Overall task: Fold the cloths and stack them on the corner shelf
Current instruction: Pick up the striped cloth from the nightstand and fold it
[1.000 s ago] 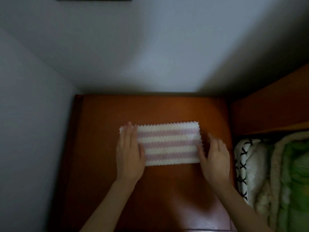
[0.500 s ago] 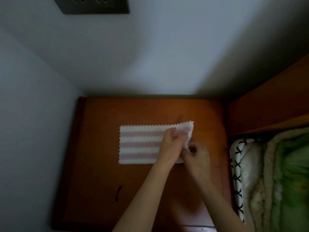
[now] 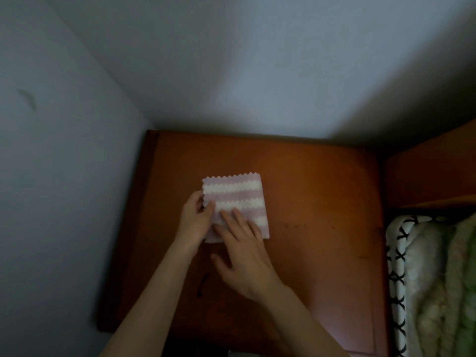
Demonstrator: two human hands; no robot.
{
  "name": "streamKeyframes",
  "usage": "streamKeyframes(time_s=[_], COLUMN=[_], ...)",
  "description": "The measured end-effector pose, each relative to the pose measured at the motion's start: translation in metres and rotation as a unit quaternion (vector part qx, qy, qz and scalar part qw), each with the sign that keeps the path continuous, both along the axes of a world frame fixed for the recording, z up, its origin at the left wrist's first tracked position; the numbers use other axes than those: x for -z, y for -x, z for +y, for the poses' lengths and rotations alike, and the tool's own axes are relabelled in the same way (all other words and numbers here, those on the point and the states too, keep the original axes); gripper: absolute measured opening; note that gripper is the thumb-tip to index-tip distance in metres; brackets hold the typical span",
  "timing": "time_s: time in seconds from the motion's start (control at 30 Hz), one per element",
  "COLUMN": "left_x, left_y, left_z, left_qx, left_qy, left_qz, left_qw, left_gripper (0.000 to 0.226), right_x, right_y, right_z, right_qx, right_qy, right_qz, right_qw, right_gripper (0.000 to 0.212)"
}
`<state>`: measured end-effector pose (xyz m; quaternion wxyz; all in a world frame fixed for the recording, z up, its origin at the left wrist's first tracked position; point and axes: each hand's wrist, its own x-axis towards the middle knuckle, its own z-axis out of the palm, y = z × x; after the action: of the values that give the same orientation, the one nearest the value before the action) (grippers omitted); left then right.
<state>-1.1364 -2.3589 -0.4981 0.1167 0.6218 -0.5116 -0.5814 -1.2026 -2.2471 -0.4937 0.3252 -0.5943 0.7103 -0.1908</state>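
While your left hand [image 3: 196, 219] pinches the left edge of the striped cloth [image 3: 235, 202], your right hand [image 3: 244, 249] lies flat with fingers spread on its near part. The cloth sits folded, roughly square, left of the shelf's [image 3: 322, 191] middle, straight ahead of both hands. Bedding [image 3: 432, 279] lies beyond the shelf's right edge, and nothing blocks the back corners.

Cloth [image 3: 235, 199] now folded in half; hands [image 3: 221, 228] shifted left.

A white blanket with black crosses [image 3: 398, 264] is being seen bunched against green bedding [image 3: 463, 292] at the right, below a wooden headboard [image 3: 432, 176]; grey walls [image 3: 231, 73] are meeting behind.
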Motion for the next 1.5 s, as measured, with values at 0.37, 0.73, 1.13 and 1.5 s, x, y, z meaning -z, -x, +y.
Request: streamKeyframes(time_s=[0.37, 0.73, 1.13, 1.5], left_x=[0.013, 0.043, -0.021, -0.18], left_y=[0.006, 0.004, 0.013, -0.009], left_z=[0.02, 0.02, 0.039, 0.097], left_qx=[0.236, 0.268, -0.158, 0.072], left_qy=[0.388, 0.341, -0.095, -0.176], left_qz=[-0.195, -0.246, -0.049, 0.109], left_qw=[0.869, 0.867, 0.982, 0.976], left_gripper=[0.051, 0.069, 0.075, 0.055], right_x=[0.013, 0.047, -0.002, -0.152], right_y=[0.034, 0.076, 0.037, 0.037], right_z=[-0.02, -0.016, -0.008, 0.088], right_qx=[0.064, 0.093, 0.448, 0.488], right_qy=[0.09, -0.042, -0.094, -0.092], right_qz=[0.164, 0.166, -0.286, -0.547], right_qw=[0.98, 0.981, 0.842, 0.674], right_gripper=[0.048, 0.067, 0.065, 0.033])
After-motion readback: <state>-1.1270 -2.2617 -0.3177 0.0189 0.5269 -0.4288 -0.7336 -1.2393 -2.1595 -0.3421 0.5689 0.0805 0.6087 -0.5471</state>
